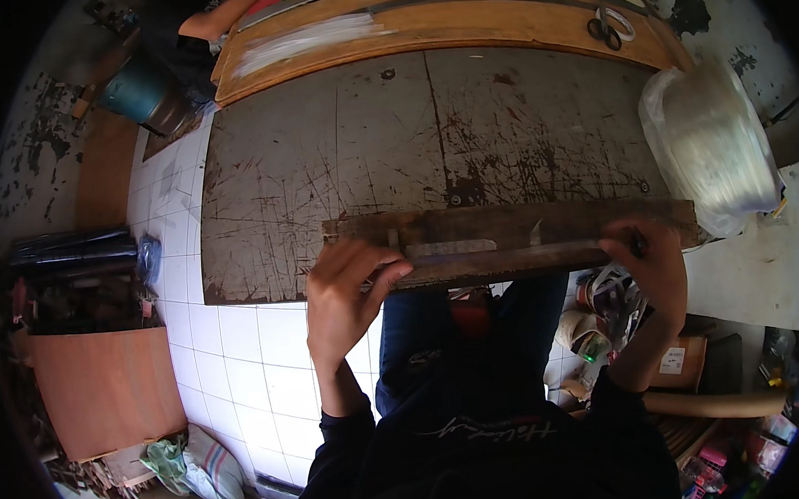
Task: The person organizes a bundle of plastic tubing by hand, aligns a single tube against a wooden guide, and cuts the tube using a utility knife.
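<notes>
A long dark wooden board lies along the near edge of the worn grey tabletop. My left hand is over its left end, thumb and fingers closed at one end of a thin, clear plastic strip. The strip stretches faintly along the board toward my right hand, whose fingers are closed around its other end; motion blurs them a little. A short pale piece like a ruler or label sits on the board between my hands, beside a small upright pointed bit.
At the right stands a large roll of clear plastic. On the wooden bench behind lie a bundle of pale strips, black scissors and a tape roll. Another person's arm shows at back left, near a blue-green drum.
</notes>
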